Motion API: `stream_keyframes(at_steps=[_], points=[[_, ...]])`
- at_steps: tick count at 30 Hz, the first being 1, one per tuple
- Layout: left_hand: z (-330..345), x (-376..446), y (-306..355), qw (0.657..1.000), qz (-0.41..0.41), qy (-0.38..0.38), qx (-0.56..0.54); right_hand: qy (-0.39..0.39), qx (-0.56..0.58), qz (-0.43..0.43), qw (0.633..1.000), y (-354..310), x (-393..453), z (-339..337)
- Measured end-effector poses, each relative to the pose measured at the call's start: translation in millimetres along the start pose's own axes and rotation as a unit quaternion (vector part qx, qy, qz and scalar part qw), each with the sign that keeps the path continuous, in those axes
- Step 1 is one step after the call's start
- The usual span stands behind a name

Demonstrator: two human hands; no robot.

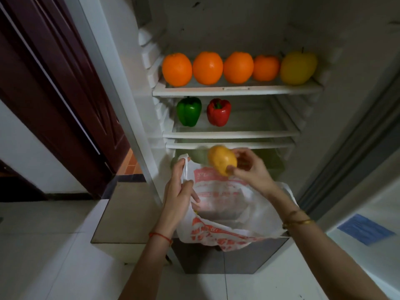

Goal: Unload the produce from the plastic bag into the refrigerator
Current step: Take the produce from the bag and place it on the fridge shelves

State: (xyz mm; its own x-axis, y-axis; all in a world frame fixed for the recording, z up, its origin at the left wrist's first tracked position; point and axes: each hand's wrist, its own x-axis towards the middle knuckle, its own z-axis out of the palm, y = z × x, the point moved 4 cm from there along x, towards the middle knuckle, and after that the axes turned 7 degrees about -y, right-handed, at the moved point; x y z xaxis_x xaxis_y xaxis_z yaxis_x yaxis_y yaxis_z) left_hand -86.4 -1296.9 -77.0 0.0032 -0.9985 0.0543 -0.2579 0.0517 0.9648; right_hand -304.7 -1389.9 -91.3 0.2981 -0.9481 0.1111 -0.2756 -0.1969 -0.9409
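The right hand (249,167) holds a yellow-orange fruit (222,160) (blurred, perhaps a mango) with thumb under its near end and fingers curled behind it, above the bag (223,204) and in front of the fridge's lowest compartment. The left hand (179,191) grips the bag's handle, holding the bag's mouth open. On the top shelf (238,89) sit four oranges (207,67); below, a green pepper (188,111) and a red pepper (218,112) stand apart.

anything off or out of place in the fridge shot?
Nothing spilled or damaged. Fruit sits in a neat row on the top shelf, two peppers upright below. Only oddity: dark smudges on the fridge back wall.
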Motion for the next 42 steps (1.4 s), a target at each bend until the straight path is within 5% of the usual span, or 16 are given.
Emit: stream_keyframes(at_steps=[6,18,26,30,33,35,39,42], points=[[2,14,1,1.0,-0.002,-0.003,0.018,0.215,-0.004,0.012,0.977,-36,44,-57],[-12,18,2,0.999,-0.002,0.027,0.029,0.196,-0.13,0.127,0.964,-31,113,-70],[-15,14,0,0.996,0.0,0.043,0.078,0.271,-0.138,0.061,0.951,-26,97,-74],[-15,7,1,0.996,0.002,0.05,0.08,0.332,-0.125,-0.045,0.934,-37,56,-65],[-14,0,-4,0.996,-0.005,0.05,0.07,0.256,-0.161,-0.136,0.943,-44,24,-40],[-13,-7,-7,0.996,0.0,0.052,0.075,0.109,-0.206,-0.137,0.963,-34,12,-11],[-11,-20,-11,0.993,0.043,0.046,0.096,-0.206,-0.261,-0.007,0.943,23,-2,52],[-9,-31,-12,0.994,0.054,0.035,0.092,-0.303,-0.317,0.077,0.895,63,-11,86]])
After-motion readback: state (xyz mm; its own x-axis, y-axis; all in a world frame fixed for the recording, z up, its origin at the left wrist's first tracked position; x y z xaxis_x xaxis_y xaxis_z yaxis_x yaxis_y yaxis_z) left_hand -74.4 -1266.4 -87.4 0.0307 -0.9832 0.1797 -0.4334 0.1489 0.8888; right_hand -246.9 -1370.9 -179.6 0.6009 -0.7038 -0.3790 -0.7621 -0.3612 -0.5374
